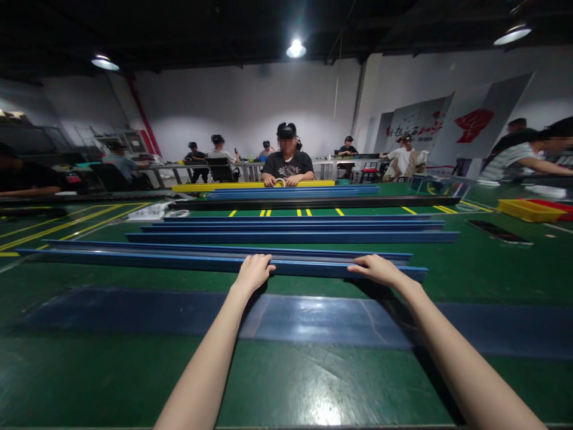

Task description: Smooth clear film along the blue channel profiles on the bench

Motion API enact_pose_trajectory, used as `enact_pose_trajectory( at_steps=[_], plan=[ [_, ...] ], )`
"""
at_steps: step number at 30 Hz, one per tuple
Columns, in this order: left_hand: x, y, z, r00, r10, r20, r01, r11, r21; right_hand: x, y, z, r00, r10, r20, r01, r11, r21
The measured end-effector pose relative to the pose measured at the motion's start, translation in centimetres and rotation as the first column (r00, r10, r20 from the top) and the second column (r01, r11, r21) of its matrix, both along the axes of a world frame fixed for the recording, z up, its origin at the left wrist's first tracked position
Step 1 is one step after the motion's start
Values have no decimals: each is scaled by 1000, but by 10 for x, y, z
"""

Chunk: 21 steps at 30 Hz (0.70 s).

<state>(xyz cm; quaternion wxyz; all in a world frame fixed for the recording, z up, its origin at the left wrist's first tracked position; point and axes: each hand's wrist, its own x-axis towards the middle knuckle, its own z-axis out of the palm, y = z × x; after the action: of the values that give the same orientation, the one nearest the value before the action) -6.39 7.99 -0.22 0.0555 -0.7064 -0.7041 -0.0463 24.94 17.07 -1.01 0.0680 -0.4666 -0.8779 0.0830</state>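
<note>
A long blue U-shaped channel (308, 268) lies lengthwise across the green table in front of me, its hollow side facing up. My left hand (255, 272) grips its near wall around the middle, fingers curled over the edge and thumb pointing right. Farther right, my right hand (378, 269) holds the same wall close to the channel's right end, thumb in front and fingers over the top. Both palms hide short stretches of the channel. Just beyond it rest several similar blue channels (290, 237), side by side.
A clear plastic strip (308, 322) lies flat on the green table (286, 382) nearer me. Farther back are a black channel (313, 202) and a yellow one (215, 187), behind which a person (289, 164) sits. A phone (499, 232) and yellow tray (530, 210) lie right.
</note>
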Motion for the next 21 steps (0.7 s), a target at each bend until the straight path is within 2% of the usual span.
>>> enact_pose_trajectory(
  at_steps=[7,10,14,21],
  plan=[
    [1,-3,8,1000,4,15,-3,999,-38,-1,-3,4,1000,16,-4,-16,999,-34],
    [4,-3,8,1000,9,5,-9,1000,-28,-1,-12,-2,1000,-14,-15,15,996,82],
    [7,-2,4,999,32,-25,-31,999,19,-4,-21,-10,999,-47,28,38,966,257],
    [-3,-4,3,998,64,30,-65,998,24,-12,-27,-12,998,-61,35,46,946,321]
  ],
)
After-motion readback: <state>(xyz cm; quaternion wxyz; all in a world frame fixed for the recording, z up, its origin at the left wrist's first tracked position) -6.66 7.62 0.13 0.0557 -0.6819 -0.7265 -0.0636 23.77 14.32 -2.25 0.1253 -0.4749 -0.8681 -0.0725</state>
